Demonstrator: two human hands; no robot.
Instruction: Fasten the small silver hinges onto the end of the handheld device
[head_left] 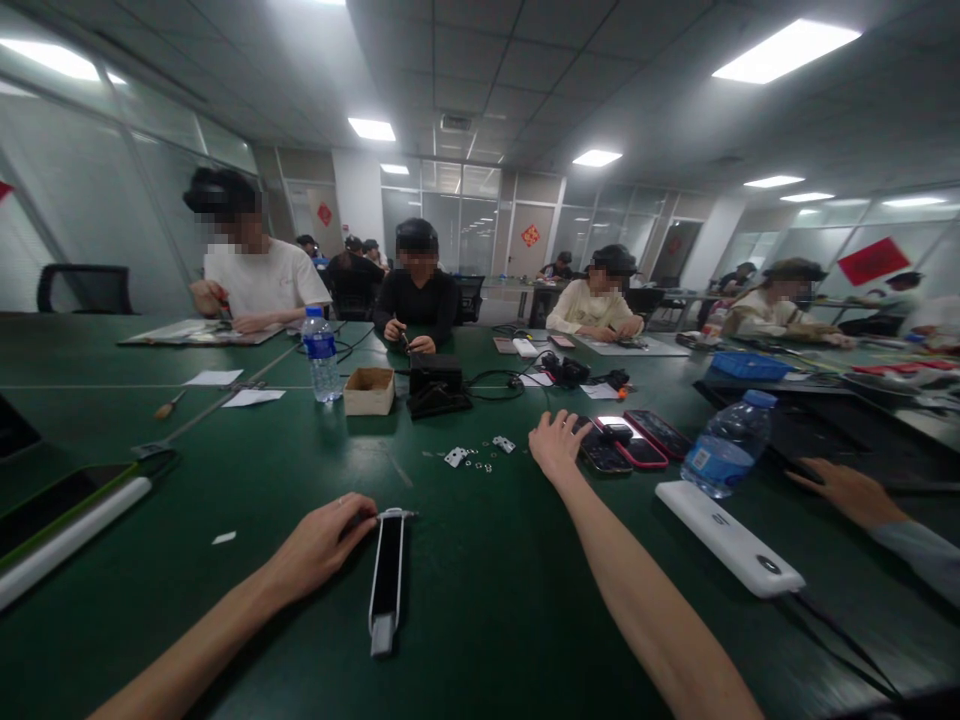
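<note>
Site: office-type room in use as a shared workshop. Landmark: long, dark-green, flat-topped bench [480,620]. Above bench: grey square-tiled ceiling [517,60], rectangular white light panels [787,50]. Beyond bench: tall framed glass partitions [461,235]; red diamond-shaped decoration [530,236] on a pale door [547,262]. Beyond its far left: black-backed office chair [84,285]. Along its far side: several people [417,300] doing handwork. On bench: small silvery plates and rings [456,457].

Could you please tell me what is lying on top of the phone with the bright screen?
A small dark object appears to lie on the bright-screened phone; it is too blurred to identify. The part of the screen beneath it is covered.
</note>
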